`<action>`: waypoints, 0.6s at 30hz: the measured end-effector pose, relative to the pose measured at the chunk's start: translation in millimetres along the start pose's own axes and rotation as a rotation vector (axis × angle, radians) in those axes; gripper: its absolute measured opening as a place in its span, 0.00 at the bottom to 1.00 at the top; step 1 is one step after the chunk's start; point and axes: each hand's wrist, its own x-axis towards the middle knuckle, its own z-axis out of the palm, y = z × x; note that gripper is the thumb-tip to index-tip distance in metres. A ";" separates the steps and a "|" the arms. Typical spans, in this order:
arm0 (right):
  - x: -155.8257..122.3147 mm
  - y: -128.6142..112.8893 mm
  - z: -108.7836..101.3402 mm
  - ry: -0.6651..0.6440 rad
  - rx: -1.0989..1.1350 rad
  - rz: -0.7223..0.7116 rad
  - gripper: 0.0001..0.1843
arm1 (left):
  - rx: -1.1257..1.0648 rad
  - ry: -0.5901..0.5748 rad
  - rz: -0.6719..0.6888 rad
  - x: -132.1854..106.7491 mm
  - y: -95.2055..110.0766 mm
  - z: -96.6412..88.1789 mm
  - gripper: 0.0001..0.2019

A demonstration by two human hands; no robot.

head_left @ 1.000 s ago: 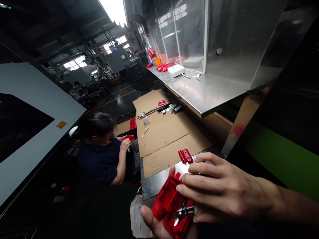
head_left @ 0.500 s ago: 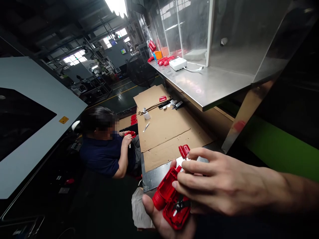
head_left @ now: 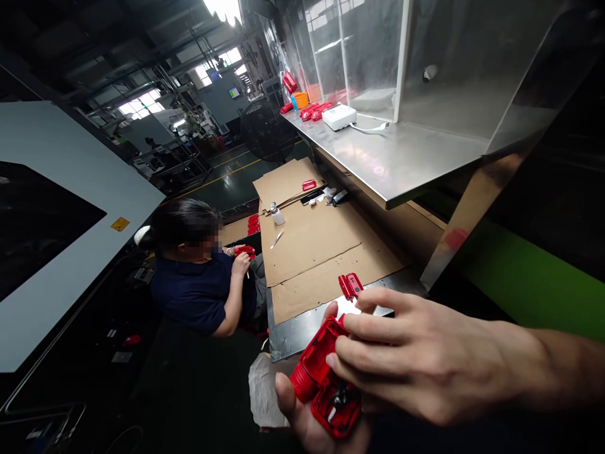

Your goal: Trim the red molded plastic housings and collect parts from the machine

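Far left, a co-worker [head_left: 193, 296] handles a red piece [head_left: 246, 252]; by the near end of the worktop [head_left: 293, 336], the left hand [head_left: 306, 424] cups an open red case [head_left: 309, 366] in its grip, dark tool [head_left: 341, 397] inside; over it curls the right hand [head_left: 416, 359], its grip's contents hidden, can't tell!

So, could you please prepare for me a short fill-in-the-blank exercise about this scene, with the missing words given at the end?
1. The left hand holds an open plastic case whose colour is ____.
2. The tweezers lie on flat brown ____.
3. On the metal shelf, the box with a cable is ____ in colour.

Missing words: red; cardboard; white.
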 end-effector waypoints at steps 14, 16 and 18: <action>2.6 4.4 -3.8 -0.190 0.057 -0.058 0.14 | -0.358 -0.108 -0.089 5.2 -14.5 11.1 0.09; 0.6 7.0 -0.7 -0.193 0.048 -0.079 0.15 | -0.376 -0.138 -0.129 7.5 -15.4 7.1 0.09; -4.2 8.6 4.1 -0.153 0.030 -0.072 0.15 | -0.294 -0.184 -0.126 10.3 -14.4 -1.0 0.15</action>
